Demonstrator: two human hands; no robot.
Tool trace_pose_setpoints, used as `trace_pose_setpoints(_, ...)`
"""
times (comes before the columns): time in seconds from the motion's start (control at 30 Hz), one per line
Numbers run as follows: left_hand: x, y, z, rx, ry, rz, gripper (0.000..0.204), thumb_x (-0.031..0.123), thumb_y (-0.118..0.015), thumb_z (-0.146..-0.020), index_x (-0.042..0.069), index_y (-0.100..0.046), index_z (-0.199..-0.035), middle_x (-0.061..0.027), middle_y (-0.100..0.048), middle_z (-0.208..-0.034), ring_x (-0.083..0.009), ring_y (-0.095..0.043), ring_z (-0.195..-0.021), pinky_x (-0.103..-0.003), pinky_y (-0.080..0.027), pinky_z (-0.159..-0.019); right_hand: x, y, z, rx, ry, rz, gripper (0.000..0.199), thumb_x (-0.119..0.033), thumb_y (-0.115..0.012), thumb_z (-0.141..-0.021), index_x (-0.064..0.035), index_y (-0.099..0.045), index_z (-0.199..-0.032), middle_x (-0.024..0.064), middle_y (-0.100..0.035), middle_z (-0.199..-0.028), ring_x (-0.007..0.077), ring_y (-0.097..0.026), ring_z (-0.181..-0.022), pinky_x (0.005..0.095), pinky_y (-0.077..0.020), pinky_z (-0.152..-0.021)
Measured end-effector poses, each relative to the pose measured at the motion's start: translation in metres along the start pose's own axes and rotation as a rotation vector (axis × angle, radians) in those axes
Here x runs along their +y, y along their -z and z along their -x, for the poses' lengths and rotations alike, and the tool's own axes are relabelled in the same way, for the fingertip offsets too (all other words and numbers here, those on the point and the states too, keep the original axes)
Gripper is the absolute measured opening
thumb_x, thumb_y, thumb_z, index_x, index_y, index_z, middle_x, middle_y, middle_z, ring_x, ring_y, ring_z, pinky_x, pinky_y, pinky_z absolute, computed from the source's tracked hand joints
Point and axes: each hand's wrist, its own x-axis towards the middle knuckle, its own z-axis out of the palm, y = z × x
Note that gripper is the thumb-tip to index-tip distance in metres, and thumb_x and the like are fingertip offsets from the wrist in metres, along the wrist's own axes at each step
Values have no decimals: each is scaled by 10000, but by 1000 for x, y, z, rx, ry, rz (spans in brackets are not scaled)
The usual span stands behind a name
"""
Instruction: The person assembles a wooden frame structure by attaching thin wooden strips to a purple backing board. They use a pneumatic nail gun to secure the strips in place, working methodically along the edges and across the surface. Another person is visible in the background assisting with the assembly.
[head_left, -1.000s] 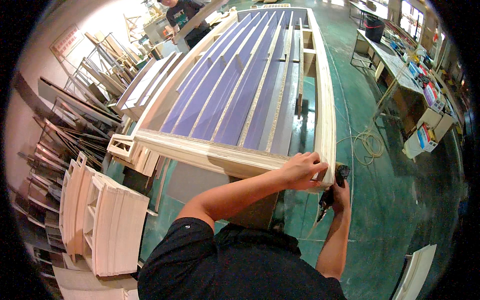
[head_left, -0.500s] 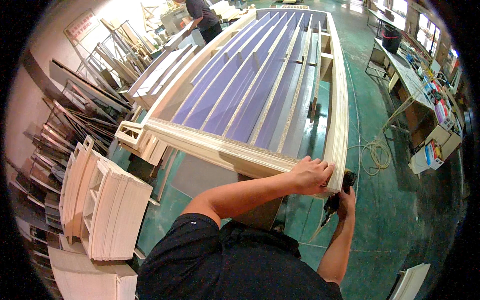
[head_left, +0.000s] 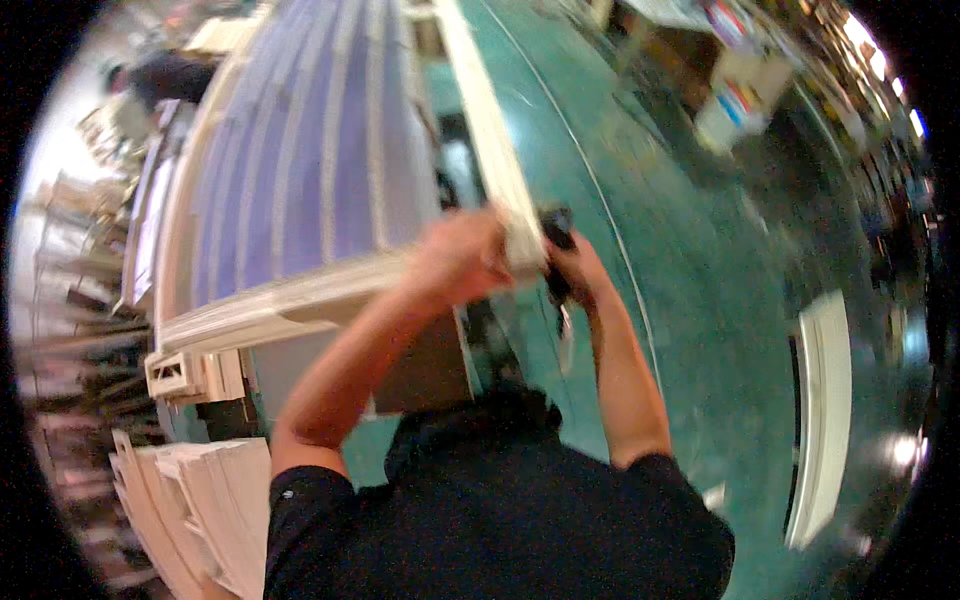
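A large pale wooden frame [head_left: 300, 293] stretches away in front of me, with long parallel slats [head_left: 328, 170] over a purple-blue surface. At its near right corner, my left hand [head_left: 458, 256] is closed over the edge with curled fingers, partly smeared by motion. Just outside that corner, my right hand [head_left: 580, 268] grips a dark nail gun [head_left: 556, 232], held upright against the frame's outer side. My fingers hide part of its handle, and a thin hose seems to hang from its lower end.
Curved wooden pieces [head_left: 215, 490] are stacked at the lower left. A long pale panel [head_left: 825, 420] lies on the green floor [head_left: 700, 340] at right. Far right stands a workbench with a white bucket [head_left: 722, 120]. A person in dark clothes [head_left: 170, 78] bends at the far left.
My view has swung right and downward, so the frame appears shifted left. Both hands remain at the same corner, the nail gun still in my right hand.
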Motion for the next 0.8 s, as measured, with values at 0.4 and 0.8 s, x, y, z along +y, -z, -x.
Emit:
trace_pose_setpoints(0.4, -38, 11, 35, 252, -125, -167, 684, 382, -790, -827, 174, -560, -1436, -117, -653, -1114, -314, -648, -982, -438, -530, -831, -27, -21, -2, -85, 41, -138, 501, -411, -838, -845, -77, -587, -1121, -4, -592, -903, 114, -534, -774, 306, -471, -706)
trace_pose_setpoints(0.8, -30, 8, 33, 313, -113, -196, 674, 377, -796, -811, 159, -588, -1414, -113, -655, -1107, -314, -645, -968, -444, -513, -808, -46, -19, 10, -152, 114, -155, 432, -364, -791, -903, -54, -596, -1131, 6, -597, -897, 118, -549, -791, 298, -484, -713)
